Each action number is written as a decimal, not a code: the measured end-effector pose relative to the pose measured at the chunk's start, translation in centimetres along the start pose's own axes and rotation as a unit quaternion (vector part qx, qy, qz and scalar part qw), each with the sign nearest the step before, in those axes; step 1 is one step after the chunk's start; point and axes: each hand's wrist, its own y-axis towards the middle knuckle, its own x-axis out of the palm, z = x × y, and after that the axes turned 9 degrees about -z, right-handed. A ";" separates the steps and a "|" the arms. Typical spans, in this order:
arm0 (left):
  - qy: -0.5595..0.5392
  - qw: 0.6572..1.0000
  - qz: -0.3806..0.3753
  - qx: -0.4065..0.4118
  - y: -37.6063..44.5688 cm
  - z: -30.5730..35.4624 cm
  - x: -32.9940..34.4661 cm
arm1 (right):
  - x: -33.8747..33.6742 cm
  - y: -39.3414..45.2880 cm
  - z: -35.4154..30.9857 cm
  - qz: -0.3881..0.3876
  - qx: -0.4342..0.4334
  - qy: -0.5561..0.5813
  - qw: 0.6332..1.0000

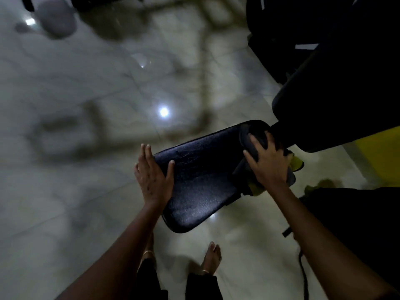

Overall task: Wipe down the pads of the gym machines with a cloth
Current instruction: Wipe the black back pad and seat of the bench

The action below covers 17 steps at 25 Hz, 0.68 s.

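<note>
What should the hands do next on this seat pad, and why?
Probably draw the right hand and its dark cloth along the seat pad toward the near end. The cloth sits bunched at the far end by the backrest, so most of the pad looks unwiped, and the left hand braces the pad's left edge.

A glossy pale tiled floor [91, 118] was spread below and left of the grip, with a ceiling light's reflection [163, 111] caught just above it. A blurred grey rounded object [56, 17] was seen far up-left, and a black cable [303, 271] was trailed down-right.
</note>
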 end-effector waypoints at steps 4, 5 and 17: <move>-0.049 0.984 0.018 -0.169 -6.8 2.4 2.2 | -0.6 1.0 -3.8 -0.005 0.014 0.009 1.000; -0.031 0.987 0.017 -0.159 -8.2 2.7 2.8 | -0.2 0.1 -4.0 0.021 -0.067 -0.016 0.997; 0.012 0.990 0.037 -0.137 -8.5 1.8 4.3 | 1.1 -2.0 -7.3 0.050 -0.290 -0.063 0.954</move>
